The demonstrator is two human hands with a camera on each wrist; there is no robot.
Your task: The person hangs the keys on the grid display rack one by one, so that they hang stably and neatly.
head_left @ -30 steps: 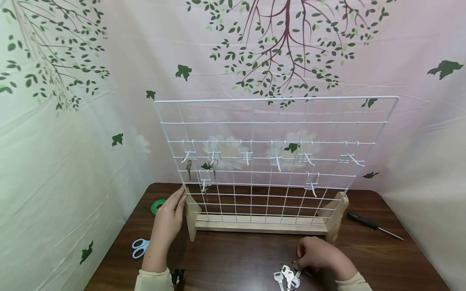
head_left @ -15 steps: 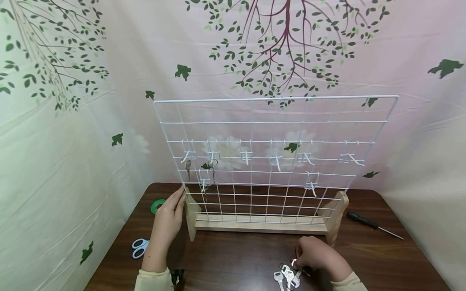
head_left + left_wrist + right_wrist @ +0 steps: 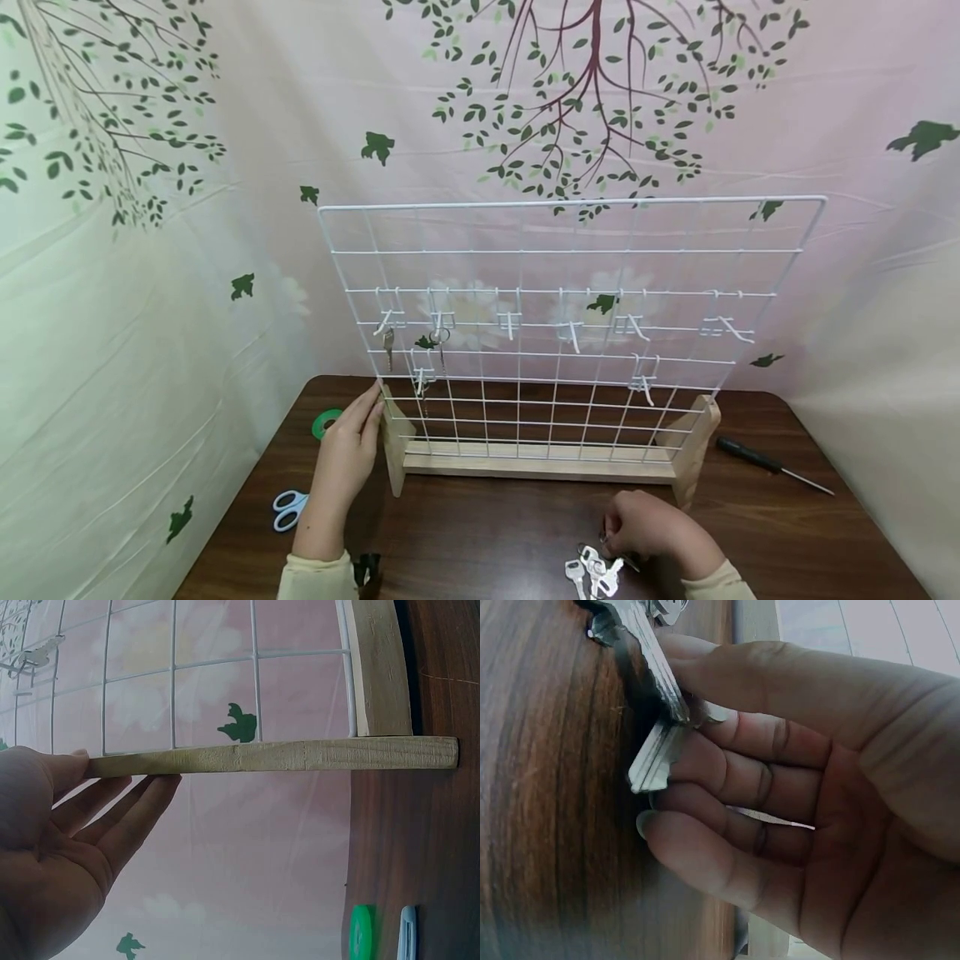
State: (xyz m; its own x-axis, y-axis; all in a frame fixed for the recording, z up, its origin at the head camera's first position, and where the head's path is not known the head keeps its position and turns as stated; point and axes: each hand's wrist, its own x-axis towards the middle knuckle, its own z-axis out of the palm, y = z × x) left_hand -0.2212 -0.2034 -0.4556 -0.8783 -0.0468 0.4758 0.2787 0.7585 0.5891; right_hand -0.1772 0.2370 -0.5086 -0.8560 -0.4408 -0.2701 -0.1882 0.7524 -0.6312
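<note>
Keys point(image 3: 592, 572) lie on the brown surface point(image 3: 487, 542) near me; my right hand point(image 3: 652, 525) pinches one to lift it, while my left hand point(image 3: 347, 454), fingers straight, steadies the wire rack point(image 3: 555, 333) by its wooden post point(image 3: 392, 446).

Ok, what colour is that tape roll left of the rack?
Green: the tape roll lies on the table, clearest in the head view.

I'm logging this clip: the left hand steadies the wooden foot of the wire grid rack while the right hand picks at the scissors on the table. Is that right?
Not quite. The right hand picks at the keys, not scissors; the right wrist view shows key blades at its fingertips. The scissors lie untouched by the left forearm. The left hand does rest against the rack's wooden foot, as the head view shows.
</note>
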